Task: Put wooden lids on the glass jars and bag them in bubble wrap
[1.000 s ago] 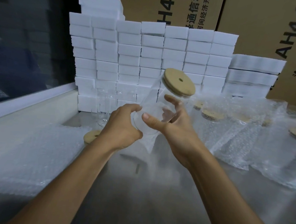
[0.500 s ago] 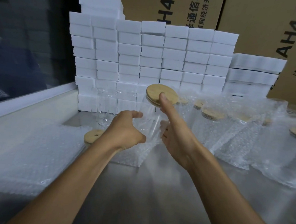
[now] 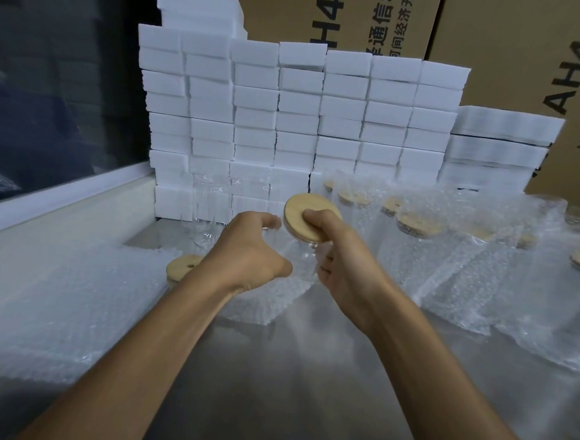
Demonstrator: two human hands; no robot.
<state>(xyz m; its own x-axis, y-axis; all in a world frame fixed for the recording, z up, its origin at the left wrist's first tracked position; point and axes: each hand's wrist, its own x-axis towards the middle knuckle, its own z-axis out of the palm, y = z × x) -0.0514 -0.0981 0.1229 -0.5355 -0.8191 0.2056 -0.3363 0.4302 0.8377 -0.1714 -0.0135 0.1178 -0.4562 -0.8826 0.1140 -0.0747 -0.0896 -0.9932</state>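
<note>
Jar [image 3: 299, 258] base behind bubble wrap [image 3: 269, 297]

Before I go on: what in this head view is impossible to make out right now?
- Clear glass jar, head view: its base, hidden by both hands and the bubble-wrap bag.
- Left hand: fingertips curl out of sight; grip unclear.
- Round wooden lid: its hole, covered by the right hand.

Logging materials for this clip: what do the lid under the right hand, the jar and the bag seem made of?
Lid: looks like pale unfinished wood or bamboo, matte with faint grain. Jar: clear glass by its see-through wall, though clear plastic would look alike. Bag: bubble wrap, translucent and dimpled.
</note>
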